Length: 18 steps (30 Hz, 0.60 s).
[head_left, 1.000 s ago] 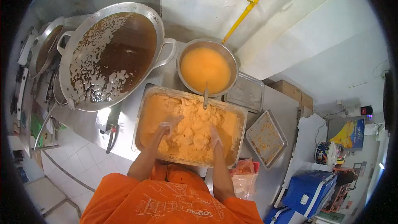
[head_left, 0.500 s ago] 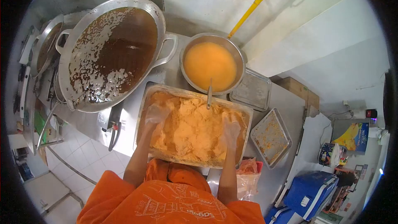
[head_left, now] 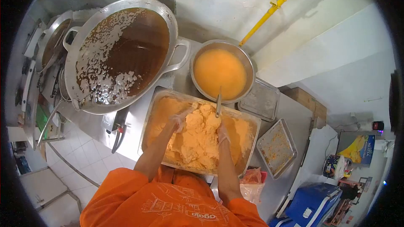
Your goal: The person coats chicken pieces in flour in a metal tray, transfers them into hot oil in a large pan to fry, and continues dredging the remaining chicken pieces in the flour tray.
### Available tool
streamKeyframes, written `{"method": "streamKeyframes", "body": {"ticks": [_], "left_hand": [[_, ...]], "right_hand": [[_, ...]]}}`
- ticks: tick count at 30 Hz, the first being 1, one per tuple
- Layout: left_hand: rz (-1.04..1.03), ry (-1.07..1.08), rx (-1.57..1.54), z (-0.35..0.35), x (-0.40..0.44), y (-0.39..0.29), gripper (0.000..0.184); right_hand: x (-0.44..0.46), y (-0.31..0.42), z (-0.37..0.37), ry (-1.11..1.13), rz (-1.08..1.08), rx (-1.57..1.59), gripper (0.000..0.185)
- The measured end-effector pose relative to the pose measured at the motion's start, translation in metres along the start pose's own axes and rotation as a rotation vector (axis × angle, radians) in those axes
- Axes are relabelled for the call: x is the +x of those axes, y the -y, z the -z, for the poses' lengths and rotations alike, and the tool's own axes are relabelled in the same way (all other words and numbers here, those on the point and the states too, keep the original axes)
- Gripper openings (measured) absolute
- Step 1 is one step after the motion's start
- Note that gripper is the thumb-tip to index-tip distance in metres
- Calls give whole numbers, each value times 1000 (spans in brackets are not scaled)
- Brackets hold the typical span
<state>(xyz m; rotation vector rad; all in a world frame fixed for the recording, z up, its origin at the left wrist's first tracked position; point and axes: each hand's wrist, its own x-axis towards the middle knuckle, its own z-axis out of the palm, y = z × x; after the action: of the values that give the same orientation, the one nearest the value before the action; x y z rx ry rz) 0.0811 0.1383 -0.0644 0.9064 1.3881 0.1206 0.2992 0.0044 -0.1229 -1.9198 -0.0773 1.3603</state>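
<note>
A metal tray holds orange breading flour with a lumpy heap of flour-coated pieces in its middle. My left hand, in a clear plastic glove, presses against the heap's left side with fingers stretched out. On the opposite side, my right hand, also gloved, touches the heap; its fingers are partly buried or hidden. Just behind the tray stands a steel bowl of orange liquid batter. A utensil handle sticks out over the bowl's rim towards the heap.
At the back left sits a large wok of dark oil with foam. Right of the tray lie a crumb-strewn metal pan and a flat metal tray. A plastic bag is near the front edge. Blue coolers stand at the right.
Both hands have moved inward from the tray's sides to the heap. The coated mass is now gathered narrower and higher in the middle. The camera view has shifted slightly.
</note>
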Motion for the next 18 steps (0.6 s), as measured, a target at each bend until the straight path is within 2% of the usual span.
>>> {"method": "streamKeyframes", "body": {"ticks": [7,10,13,14,16,18], "left_hand": [[-307,42,517,5,-14,7,78],[-254,-66,565,12,-59,-14,80],[-533,-247,548,0,-74,8,71],[-620,-154,511,-3,-79,11,65],[-795,33,432,-1,-139,-35,54],[-978,-42,657,7,-159,-43,54]], "right_hand": [[-65,-31,45,-46,101,-22,41],[-93,-33,58,-67,183,-33,43],[-110,-18,58,-52,323,-82,45],[-117,-14,54,-40,402,-122,46],[-138,-2,47,-22,596,-202,47],[-156,12,39,8,850,-255,49]]}}
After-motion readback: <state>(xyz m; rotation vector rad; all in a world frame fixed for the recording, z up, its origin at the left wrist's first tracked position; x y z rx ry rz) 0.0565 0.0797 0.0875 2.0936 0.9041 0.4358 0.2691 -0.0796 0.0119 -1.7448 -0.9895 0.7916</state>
